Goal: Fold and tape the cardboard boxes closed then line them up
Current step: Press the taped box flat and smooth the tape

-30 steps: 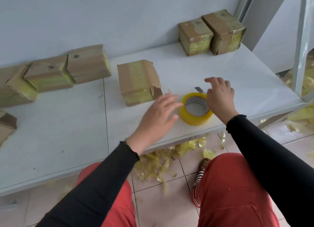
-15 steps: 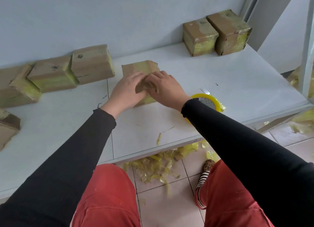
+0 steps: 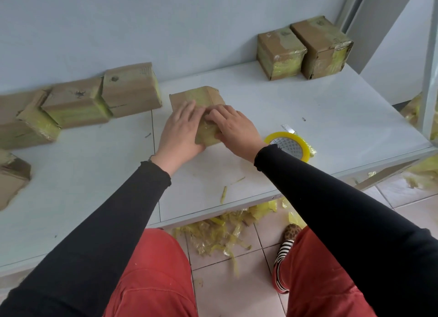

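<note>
Cardboard box at mid-table now sits under both hands: left hand and right hand, having left the tape roll, press its flap flat with straight fingers, ready for taping; finished boxes wait beyond.

**Count of what lies before you**

You have eight brown cardboard boxes in sight; one box sits under your two hands, the left hand and the right hand; two taped boxes stand touching at the far right, one beside the other; three more lean in a row along the wall at the left; one shows partly behind those at the far left; one lies at the left edge; you have one round roll of yellow tape; you have one white table; the loose yellow tape scraps on the floor are too tangled to count.
</note>
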A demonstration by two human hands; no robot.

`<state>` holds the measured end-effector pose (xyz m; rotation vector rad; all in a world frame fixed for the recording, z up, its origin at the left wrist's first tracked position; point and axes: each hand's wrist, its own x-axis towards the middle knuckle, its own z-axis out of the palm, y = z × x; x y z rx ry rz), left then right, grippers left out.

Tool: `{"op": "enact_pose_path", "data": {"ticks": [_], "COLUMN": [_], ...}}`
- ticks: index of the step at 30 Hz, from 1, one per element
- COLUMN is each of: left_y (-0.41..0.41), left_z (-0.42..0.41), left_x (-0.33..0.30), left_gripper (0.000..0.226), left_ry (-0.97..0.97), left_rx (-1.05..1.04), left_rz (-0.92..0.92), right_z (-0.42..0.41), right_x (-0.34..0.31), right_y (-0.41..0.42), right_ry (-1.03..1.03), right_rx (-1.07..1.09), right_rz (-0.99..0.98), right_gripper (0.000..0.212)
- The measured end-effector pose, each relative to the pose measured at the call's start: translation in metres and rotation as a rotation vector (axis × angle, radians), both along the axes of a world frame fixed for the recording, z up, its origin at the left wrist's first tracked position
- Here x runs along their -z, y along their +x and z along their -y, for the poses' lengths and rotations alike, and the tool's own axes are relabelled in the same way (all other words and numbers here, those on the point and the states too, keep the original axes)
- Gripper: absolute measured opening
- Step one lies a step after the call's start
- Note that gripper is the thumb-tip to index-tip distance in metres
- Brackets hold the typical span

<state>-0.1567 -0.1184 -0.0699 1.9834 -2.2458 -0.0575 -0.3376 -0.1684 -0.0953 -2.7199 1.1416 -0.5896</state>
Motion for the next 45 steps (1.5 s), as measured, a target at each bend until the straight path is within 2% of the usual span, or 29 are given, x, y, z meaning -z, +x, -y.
{"op": "enact_pose_path", "data": {"ticks": [3,5,8,11,15,18,21,27,30,35,37,40,43,45], "left_y": [-0.008,-0.013,-0.01,-0.001,0.005,0.009,0.012,0.011,0.012,0.023,0.017,0.013,0.011,0.01], "left_z": [-0.022,-0.042,-0.059,-0.051,-0.042,-0.041,-0.044,-0.055,-0.054,-0.051,-0.054,-0.056,-0.058,-0.062], "left_x": [-0.013,-0.019,-0.018,-0.013,0.0,0.01,0.009,0.018,0.025,0.044,0.038,0.036,0.034,0.033], "left_gripper": [0.086,0.081,0.069,0.049,0.066,0.064,0.061,0.083,0.079,0.102,0.09,0.065,0.058,0.055], "left_ry": [0.007,-0.025,-0.08,-0.12,0.034,0.093,0.125,0.233,0.303,0.293,0.278,0.272,0.257,0.239], "left_rx": [-0.068,-0.063,0.005,-0.013,0.011,-0.013,-0.078,-0.353,-0.431,-0.385,-0.399,-0.446,-0.465,-0.395], "left_rz": [0.049,0.051,-0.066,-0.176,-0.214,-0.274,-0.625,-1.443,-1.648,-1.669,-1.711,-1.786,-1.796,-1.771], "right_z": [0.009,0.013,0.012,0.002,-0.019,-0.022,-0.023,-0.037,-0.039,-0.031,-0.032,-0.034,-0.037,-0.045], "right_x": [-0.009,-0.014,-0.02,-0.028,-0.019,-0.015,-0.015,-0.009,0.0,0.017,0.023,0.025,0.022,0.016], "right_y": [-0.014,-0.024,-0.027,-0.01,0.01,0.012,0.009,0.0,-0.002,0.005,0.006,0.009,0.009,0.007], "right_ry": [-0.053,-0.082,-0.02,-0.001,0.188,0.231,0.385,0.867,1.106,1.207,1.24,1.265,1.261,1.233], "right_rx": [-0.017,-0.007,-0.007,-0.005,-0.081,-0.067,-0.033,0.109,0.193,0.269,0.275,0.276,0.268,0.255], "right_rz": [-0.045,-0.064,0.004,0.05,-0.05,-0.052,0.156,0.672,0.88,0.909,0.928,0.988,1.022,1.042], "right_gripper": [0.039,0.043,0.037,0.028,0.051,0.055,0.056,0.075,0.078,0.093,0.1,0.097,0.088,0.086]}}
